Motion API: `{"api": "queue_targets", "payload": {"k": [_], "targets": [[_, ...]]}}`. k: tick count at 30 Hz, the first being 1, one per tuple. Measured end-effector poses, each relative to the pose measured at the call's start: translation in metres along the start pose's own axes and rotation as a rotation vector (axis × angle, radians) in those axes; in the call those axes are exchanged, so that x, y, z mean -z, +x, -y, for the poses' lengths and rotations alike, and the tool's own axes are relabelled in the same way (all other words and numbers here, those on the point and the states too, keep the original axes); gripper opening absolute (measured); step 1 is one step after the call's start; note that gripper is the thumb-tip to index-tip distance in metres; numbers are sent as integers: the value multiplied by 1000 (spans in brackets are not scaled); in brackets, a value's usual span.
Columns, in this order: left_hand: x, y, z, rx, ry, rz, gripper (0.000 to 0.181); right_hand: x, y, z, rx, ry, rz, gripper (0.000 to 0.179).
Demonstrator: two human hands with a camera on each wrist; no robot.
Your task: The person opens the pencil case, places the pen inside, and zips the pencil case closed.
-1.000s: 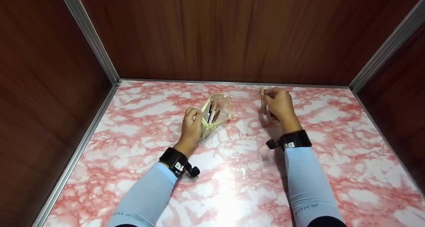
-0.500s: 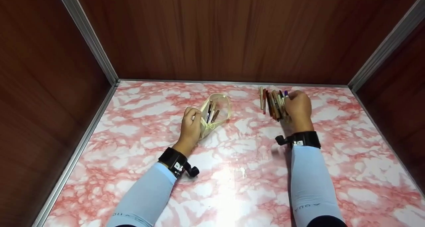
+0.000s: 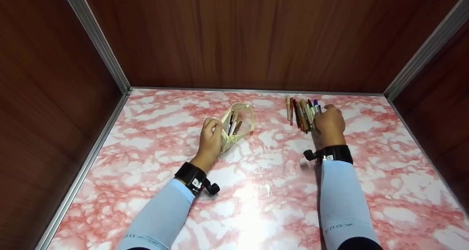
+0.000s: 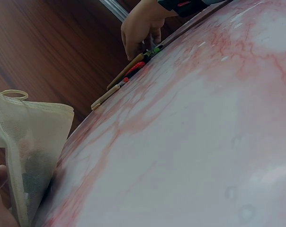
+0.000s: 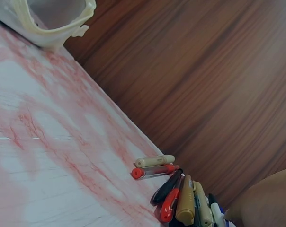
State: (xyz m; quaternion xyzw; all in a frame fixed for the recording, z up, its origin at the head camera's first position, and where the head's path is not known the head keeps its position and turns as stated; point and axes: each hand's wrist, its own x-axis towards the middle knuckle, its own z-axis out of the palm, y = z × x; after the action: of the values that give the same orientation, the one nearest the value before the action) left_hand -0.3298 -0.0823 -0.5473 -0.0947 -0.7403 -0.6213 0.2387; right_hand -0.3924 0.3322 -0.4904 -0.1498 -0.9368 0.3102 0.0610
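Note:
My left hand grips the left edge of a cream mesh pencil pouch, its mouth standing wide. Several pens lie inside it, and the wall of the pouch fills the left of the left wrist view. To the right, a row of pens and markers lies near the back wall, including a beige pen and a red-capped pen. My right hand is at the row's right end, beside a purple-capped pen. Its fingertips are partly hidden, so a grip cannot be confirmed.
The pink and white marbled tabletop spreads in front. Dark wood panels with metal edge strips close it in at the back and both sides. Black wrist cameras sit on both wrists.
My right hand has moved right, from the beige pen to the right end of the row, uncovering the pens. In the last half second its fingers drew slightly back. The left hand kept its place.

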Motion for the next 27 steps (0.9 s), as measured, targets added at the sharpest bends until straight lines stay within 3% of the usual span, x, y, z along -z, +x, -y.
{"api": "queue_targets", "payload": {"k": [12,27], "targets": [[-1,0,1,-8,-1,-4,17,1,1,-1,-72,69,122,62],[0,-1,-3,17,2,4,15,1,2,-7,-33,88,76,43]]}}
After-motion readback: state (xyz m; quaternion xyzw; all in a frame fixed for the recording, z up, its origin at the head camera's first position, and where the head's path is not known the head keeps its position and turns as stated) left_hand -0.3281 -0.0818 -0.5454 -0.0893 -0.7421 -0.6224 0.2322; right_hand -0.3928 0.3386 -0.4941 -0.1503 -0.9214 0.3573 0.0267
